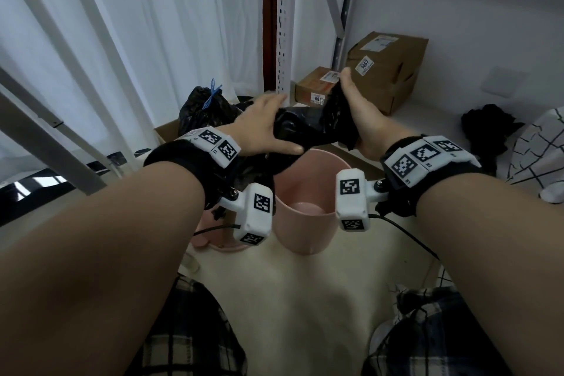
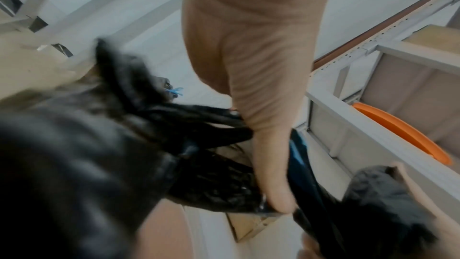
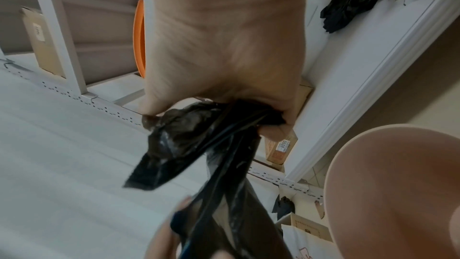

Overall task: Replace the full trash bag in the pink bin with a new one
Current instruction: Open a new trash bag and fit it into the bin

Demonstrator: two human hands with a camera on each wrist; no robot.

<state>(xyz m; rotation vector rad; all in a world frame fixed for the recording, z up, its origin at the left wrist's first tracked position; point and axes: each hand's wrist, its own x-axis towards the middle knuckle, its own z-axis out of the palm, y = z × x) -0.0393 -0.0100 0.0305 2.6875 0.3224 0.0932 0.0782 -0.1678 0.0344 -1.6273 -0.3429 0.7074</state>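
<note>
Both hands hold a new black trash bag [image 1: 308,128] stretched between them above the pink bin [image 1: 305,214], which stands on the floor with nothing inside. My left hand [image 1: 265,125] grips the bag's left part, thumb underneath; in the left wrist view the thumb presses the black film [image 2: 219,182]. My right hand [image 1: 360,119] pinches the bag's bunched edge [image 3: 211,129]. The bin's rim [image 3: 388,184] shows at lower right there. The full black bag [image 1: 204,107], tied with a blue string, sits on the floor at the back left.
Two cardboard boxes [image 1: 387,70] lie on a low white shelf behind the bin. A white perforated rack post [image 1: 283,24] rises at centre. White curtains hang left. A pink lid [image 1: 213,241] lies beside the bin. Dark fabric [image 1: 488,128] lies at right.
</note>
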